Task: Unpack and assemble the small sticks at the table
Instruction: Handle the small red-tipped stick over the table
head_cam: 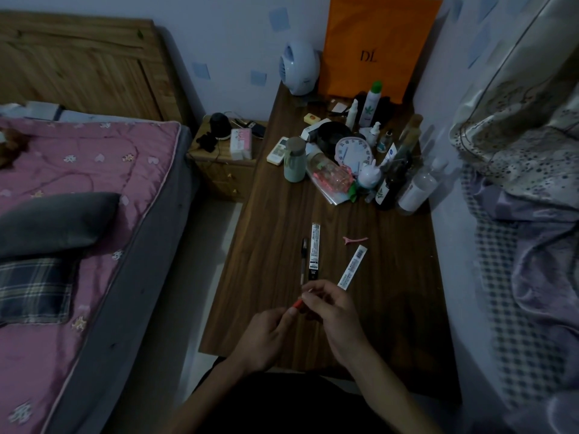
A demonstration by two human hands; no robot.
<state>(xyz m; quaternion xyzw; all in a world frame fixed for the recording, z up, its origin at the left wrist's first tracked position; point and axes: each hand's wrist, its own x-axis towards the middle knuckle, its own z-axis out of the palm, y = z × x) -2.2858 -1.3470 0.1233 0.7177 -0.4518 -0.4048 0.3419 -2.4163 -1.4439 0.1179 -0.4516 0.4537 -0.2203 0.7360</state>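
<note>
As the left hand and right hand meet above the table's near edge, they pinch a small orange stick between them.

Both hands have curled fingers: the left's thumb and forefinger nip the stick's lower end, and the right's fingertips close over its upper end, hiding most of its length. At twelve o'clock from the hands a black pen lies on the wood, with a black-and-white packet just beside it at its three o'clock. A white packet lies slanted at one o'clock from the hands, with a pink hair clip beyond it. Bottles, a clock face and an orange bag crowd the table's far end.
</note>
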